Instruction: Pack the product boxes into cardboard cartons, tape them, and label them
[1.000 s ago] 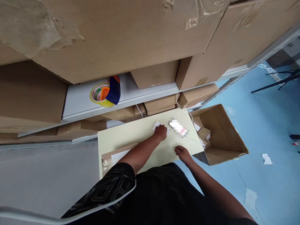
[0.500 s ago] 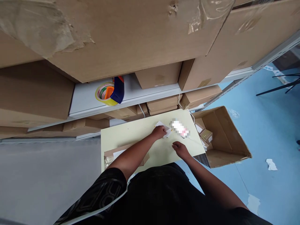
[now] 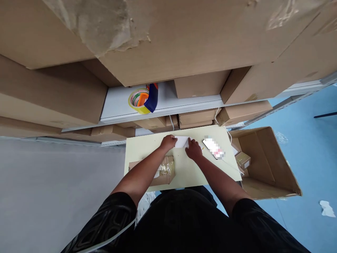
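Note:
Both of my hands meet over a small white paper label (image 3: 181, 142) near the far edge of a pale yellow table (image 3: 189, 170). My left hand (image 3: 168, 142) pinches the label's left end, fingers curled. My right hand (image 3: 193, 149) grips its right end the same way. A flat brown parcel with clear tape on it (image 3: 163, 171) lies on the table under my left forearm. A phone with a lit screen (image 3: 213, 148) rests to the right of my right hand.
An open cardboard box (image 3: 265, 161) holding small cartons stands on the blue floor right of the table. A white shelf (image 3: 168, 102) behind the table carries a roll of yellow tape in a blue dispenser (image 3: 143, 99). Large cardboard boxes fill the shelves above and below.
My right hand has moved up from the table's near edge and taken hold of the label's right end. My left hand lifted the label slightly. The view has shifted to the left.

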Tool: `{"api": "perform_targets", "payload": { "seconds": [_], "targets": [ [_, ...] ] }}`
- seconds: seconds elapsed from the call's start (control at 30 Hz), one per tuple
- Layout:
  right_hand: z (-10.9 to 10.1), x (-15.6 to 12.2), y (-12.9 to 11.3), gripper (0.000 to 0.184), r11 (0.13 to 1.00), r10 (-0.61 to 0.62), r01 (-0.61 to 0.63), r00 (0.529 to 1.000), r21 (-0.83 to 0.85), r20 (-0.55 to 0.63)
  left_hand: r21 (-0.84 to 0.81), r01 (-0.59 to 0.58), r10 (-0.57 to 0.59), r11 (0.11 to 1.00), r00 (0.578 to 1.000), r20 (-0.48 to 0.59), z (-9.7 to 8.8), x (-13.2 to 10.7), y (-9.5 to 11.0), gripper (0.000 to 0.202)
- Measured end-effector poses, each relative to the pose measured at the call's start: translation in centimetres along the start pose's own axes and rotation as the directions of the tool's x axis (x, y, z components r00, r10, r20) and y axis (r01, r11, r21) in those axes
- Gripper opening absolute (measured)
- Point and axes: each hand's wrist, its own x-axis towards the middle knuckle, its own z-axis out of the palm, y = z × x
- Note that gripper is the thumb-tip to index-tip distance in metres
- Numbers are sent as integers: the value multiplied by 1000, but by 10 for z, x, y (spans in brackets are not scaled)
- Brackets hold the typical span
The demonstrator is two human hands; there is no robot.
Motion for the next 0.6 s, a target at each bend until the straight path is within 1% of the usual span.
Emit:
{"api": "perform_targets", "payload": {
  "seconds": [0.13,0.23,0.33,0.43,0.5,0.53,0.6],
  "targets": [
    [9,5,3,77,998,8,-8,1000,-65,-1,92,20,-19,996,1000,-19,-3,2,-8,23],
    [13,5,6,78,997,-7,7,1000,-79,-1,165,70,-60,984,996,-64,-11,5,-18,24],
    [14,7,6,77,997,-1,1,1000,-83,-5,212,127,-106,969,988,-110,-31,2,-33,27],
    [11,9,6,78,996,10,-10,1000,-88,-1,221,173,-129,960,971,-202,-57,-12,-51,26],
    [5,5,5,78,997,11,-10,1000,-75,8,149,186,-139,971,950,-278,-75,-31,-61,22],
    [2,0,4,77,998,3,-3,1000,-57,-2,73,179,-149,981,942,-302,-82,-43,-66,21],
    [-8,-16,-3,73,999,-47,47,996,3,-76,-134,131,-167,982,938,-305,-93,-71,-72,22]
  ]
}}
